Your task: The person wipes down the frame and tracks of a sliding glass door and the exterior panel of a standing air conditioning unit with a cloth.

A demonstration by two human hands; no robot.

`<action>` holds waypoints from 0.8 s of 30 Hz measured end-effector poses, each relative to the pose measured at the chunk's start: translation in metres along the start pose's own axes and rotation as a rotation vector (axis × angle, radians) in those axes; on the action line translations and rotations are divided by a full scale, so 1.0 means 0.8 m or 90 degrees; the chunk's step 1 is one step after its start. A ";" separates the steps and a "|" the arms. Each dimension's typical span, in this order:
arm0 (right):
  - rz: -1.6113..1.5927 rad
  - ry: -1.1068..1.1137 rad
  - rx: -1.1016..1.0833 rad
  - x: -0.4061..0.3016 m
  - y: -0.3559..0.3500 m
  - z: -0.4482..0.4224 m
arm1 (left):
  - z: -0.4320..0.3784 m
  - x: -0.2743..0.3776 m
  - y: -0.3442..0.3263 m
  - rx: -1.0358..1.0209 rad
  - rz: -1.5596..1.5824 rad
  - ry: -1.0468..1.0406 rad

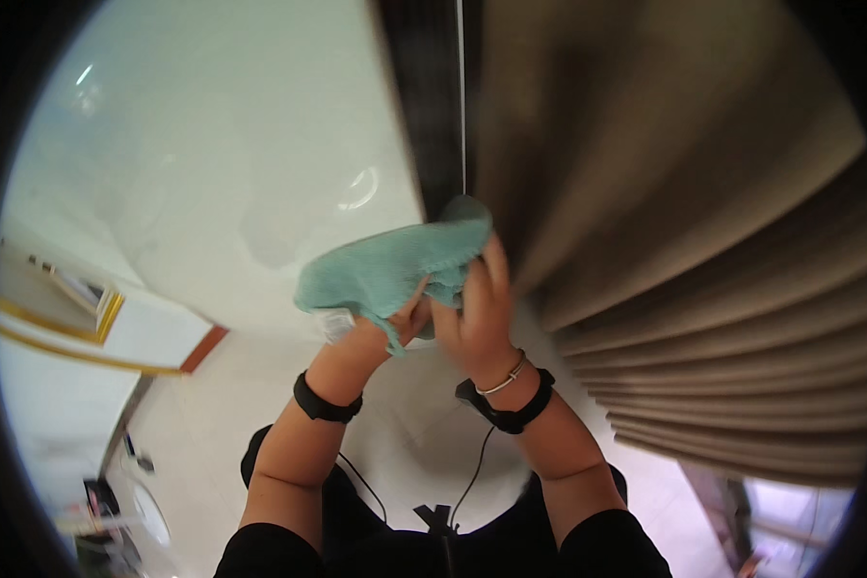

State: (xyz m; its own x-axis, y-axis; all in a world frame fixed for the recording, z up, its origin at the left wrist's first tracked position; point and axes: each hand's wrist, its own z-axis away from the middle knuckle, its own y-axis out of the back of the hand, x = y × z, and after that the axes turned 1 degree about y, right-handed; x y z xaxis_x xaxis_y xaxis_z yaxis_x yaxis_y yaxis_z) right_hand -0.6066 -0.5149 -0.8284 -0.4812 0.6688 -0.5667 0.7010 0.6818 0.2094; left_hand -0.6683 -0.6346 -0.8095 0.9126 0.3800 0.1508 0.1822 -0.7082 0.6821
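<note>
A teal cloth (383,267) with a white label (336,324) is bunched up in front of me, a strip of it dangling at its lower edge. My left hand (412,318) grips it from underneath, and the cloth covers part of that hand. On the cloth's right end are the fingers of my right hand (480,311), slightly blurred. A grey rounded shape (468,208) shows just beyond that end; I cannot tell what it is. Both wrists carry black straps, and a bracelet (504,374) sits on the right one.
A glossy white surface (260,144) spreads on the left, beside a dark strip (423,87) with a thin bright line. Brown pleated curtains (693,303) hang on the right. White furniture with gold trim (112,318) stands at the left over a pale floor (195,412). Thin cables (477,462) run near my body.
</note>
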 end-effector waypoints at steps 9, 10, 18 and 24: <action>-0.247 -0.020 -0.176 0.072 -0.029 0.028 | 0.011 -0.027 -0.027 -0.003 -0.119 0.067; -0.257 -0.016 -0.172 0.073 -0.040 0.038 | 0.024 -0.035 -0.028 -0.014 -0.345 -0.057; -0.207 0.013 -0.211 0.062 -0.057 0.020 | 0.046 -0.037 -0.023 0.069 -0.189 0.123; -0.260 0.068 -0.140 0.053 -0.055 -0.013 | -0.003 -0.022 0.004 0.198 -0.188 -0.016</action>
State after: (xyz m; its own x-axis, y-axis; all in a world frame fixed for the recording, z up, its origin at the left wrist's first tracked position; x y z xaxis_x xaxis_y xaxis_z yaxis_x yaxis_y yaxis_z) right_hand -0.6629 -0.5133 -0.8532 -0.7543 0.3515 -0.5545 0.3207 0.9343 0.1560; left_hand -0.6847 -0.6425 -0.8081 0.8131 0.5809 -0.0385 0.5345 -0.7187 0.4446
